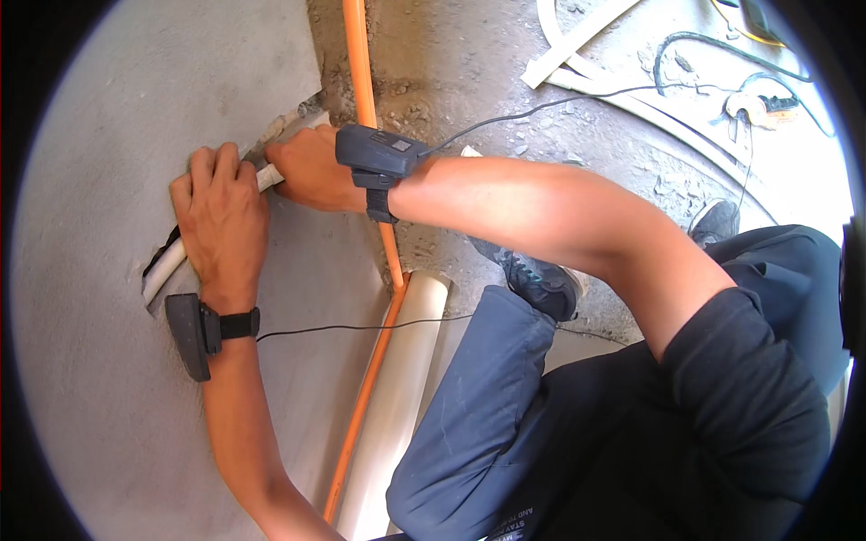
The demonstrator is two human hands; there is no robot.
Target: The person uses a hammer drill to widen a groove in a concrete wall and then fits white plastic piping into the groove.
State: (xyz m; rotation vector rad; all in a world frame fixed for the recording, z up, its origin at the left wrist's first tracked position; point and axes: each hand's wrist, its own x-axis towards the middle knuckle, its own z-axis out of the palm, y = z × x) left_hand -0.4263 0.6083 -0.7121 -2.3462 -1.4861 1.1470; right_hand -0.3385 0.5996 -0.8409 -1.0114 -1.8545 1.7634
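Note:
A white plastic pipe (165, 271) runs slantwise along a dark-edged slot cut in the grey wall (99, 171). My left hand (221, 212) lies over the pipe's middle, its fingers curled across it. Just up and to the right, my right hand (316, 169) is closed around the same pipe, and a short length shows between the two hands. Broken plaster lines the slot above my right hand. My fingertips are partly hidden on both hands. Each wrist carries a strapped black device with a thin cable.
An orange pipe (359, 63) passes close behind my right wrist, and a thick cream pipe (406, 379) stands beside it. White trunking strips (577, 43), cables and an orange-and-white tool (753, 108) lie on the rubble-strewn floor. My bent knee (487, 388) is near the thick pipe.

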